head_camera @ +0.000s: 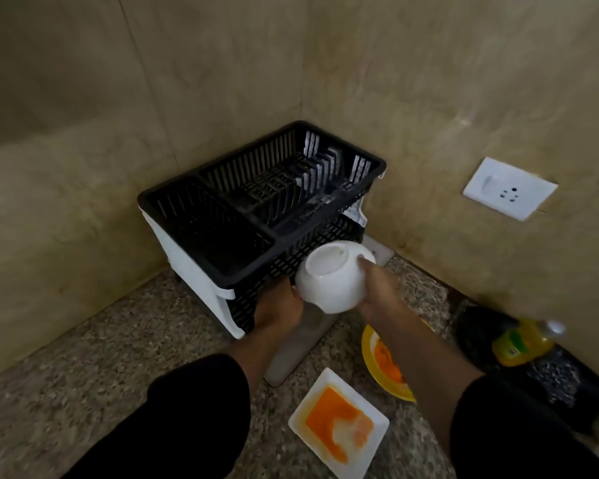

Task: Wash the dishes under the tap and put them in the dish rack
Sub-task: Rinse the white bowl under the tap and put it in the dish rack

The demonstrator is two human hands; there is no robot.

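Note:
A white bowl (332, 276) is held upside down, its base toward me, just in front of the black dish rack (256, 202). My right hand (381, 288) grips its right side. My left hand (279, 311) is under its lower left edge, fingers touching it. The rack stands in the wall corner; its compartments hold no dishes that I can see. A square white plate (339, 426) smeared orange lies on the counter near me. A round yellow plate (384, 368) with orange residue lies partly under my right forearm.
A yellow bottle of dish liquid (523, 342) stands at the right on a dark mat (550, 375). A white wall socket (509, 188) sits on the right wall. A grey drip tray (298, 350) sticks out below the rack. The counter (101, 357) is speckled granite.

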